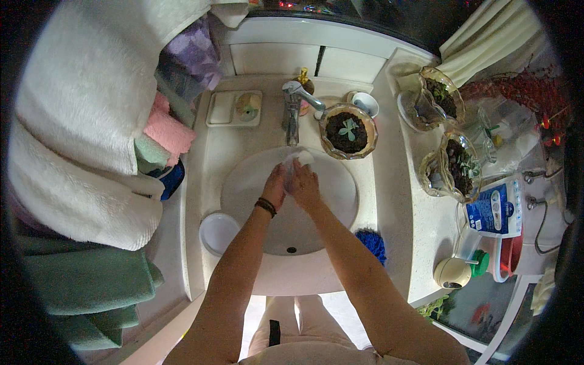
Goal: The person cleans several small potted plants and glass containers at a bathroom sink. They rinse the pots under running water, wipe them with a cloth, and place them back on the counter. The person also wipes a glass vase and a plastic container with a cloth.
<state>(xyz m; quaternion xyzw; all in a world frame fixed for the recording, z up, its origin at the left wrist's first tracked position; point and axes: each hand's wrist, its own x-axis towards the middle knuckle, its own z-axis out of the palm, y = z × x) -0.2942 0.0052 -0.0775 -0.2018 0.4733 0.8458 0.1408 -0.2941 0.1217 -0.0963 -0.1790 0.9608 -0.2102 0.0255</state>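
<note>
Both hands are over the back of a white oval sink basin (301,223), just in front of the chrome faucet (292,114). My left hand (275,185), with a dark bracelet at its wrist, and my right hand (305,185) hold a small whitish, partly see-through thing (299,159) between them; what it is I cannot tell. The fingers of both hands curve around it and partly hide it. Whether water runs from the spout is not plain. The drain hole (291,250) shows at the near side of the basin.
A potted succulent (348,131) stands right of the faucet, a soap dish tray (223,108) to its left. A white round bowl (220,234) is at the basin's left, a blue fluffy cloth (372,245) at its right. Towels (86,196) hang left; more pots (458,169) stand right.
</note>
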